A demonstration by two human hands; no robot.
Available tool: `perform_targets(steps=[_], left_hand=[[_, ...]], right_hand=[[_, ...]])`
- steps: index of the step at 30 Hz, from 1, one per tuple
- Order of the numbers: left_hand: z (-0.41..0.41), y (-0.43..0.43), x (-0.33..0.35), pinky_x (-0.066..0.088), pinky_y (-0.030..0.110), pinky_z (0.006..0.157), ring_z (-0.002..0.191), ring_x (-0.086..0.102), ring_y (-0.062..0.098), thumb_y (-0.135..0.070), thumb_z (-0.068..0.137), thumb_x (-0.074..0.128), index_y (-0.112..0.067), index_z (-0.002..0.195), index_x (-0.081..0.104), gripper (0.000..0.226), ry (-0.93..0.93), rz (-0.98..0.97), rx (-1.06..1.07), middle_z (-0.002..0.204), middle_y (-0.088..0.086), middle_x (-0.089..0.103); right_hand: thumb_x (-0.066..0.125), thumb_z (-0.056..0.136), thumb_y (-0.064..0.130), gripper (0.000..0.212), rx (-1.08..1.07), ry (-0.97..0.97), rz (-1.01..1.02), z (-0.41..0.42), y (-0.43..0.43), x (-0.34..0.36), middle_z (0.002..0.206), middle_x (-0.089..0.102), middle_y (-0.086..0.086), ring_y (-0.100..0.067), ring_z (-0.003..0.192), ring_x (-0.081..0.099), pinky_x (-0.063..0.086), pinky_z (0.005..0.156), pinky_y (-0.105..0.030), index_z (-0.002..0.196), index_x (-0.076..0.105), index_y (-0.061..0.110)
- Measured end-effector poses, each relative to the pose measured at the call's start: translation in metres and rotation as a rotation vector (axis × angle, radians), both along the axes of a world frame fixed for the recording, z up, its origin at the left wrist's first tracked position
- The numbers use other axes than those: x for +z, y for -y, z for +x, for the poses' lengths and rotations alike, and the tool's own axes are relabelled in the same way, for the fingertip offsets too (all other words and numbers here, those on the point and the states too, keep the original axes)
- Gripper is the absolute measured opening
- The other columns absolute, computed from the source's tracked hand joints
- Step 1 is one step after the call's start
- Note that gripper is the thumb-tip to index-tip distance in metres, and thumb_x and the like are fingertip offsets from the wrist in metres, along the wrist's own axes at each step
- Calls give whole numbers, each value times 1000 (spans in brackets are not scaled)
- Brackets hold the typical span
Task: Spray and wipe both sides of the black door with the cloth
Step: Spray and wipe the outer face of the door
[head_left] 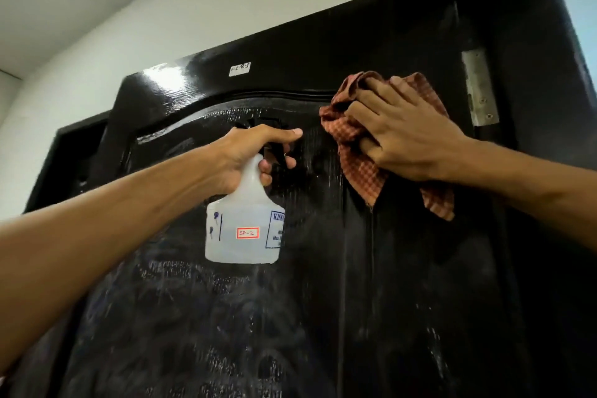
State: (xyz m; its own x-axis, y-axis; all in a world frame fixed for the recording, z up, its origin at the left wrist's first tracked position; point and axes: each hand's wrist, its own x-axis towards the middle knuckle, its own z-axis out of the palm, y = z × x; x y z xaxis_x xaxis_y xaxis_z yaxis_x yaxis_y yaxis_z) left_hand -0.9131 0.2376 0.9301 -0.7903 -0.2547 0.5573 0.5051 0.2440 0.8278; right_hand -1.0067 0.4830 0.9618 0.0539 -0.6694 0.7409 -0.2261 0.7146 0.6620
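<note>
Pressing a bunched red-checked cloth (358, 152) against the wet upper panel of the glossy black door (323, 300), the right hand (403, 136) grips it while the left hand (255, 155) clutches a translucent white spray bottle (244, 229), whose runoff could streak downward unwiped.

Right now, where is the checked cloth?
In the head view, the checked cloth is upper right, pressed against the black door by the right hand, just left of the metal hinge.

Indoor room, black panelled door (323, 268), white walls (161, 26)
</note>
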Motion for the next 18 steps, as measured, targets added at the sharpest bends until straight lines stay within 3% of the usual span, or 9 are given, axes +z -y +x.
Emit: perform_targets(steps=[6,9,12,16,18], left_hand=[[14,-9,9,38,18,37,36,40,4,-37,83,85,-13,83,65,31,20,-14,74,87,15,75],[20,-12,11,37,15,38,36,39,3,-37,85,83,-13,82,63,31,11,11,82,80,12,75],[21,-12,11,37,15,37,36,38,3,-37,86,82,-13,85,63,31,18,5,80,81,12,75],[22,-8,10,37,16,36,37,37,3,-38,86,82,-13,84,63,31,33,-6,109,82,11,74],[21,-5,8,35,17,35,36,36,3,-37,87,81,-13,80,62,32,35,-29,121,78,9,70]], right_hand=[[31,94,46,55,54,46,-132,7,-3,45,150,40,-14,-37,146,28,15,124,-55,140,37,17],[28,89,46,59,32,38,93,5,4,-3,143,45,-14,-37,139,35,18,123,-57,137,41,15],[19,89,56,72,-11,52,218,3,-10,-6,155,41,-12,-31,145,34,14,125,-50,147,38,17],[23,91,55,57,90,30,-7,4,-23,48,141,46,-13,-32,134,40,20,122,-51,131,38,18],[24,92,53,56,88,3,-4,2,-20,45,142,44,-14,-34,137,38,19,123,-51,133,37,17]])
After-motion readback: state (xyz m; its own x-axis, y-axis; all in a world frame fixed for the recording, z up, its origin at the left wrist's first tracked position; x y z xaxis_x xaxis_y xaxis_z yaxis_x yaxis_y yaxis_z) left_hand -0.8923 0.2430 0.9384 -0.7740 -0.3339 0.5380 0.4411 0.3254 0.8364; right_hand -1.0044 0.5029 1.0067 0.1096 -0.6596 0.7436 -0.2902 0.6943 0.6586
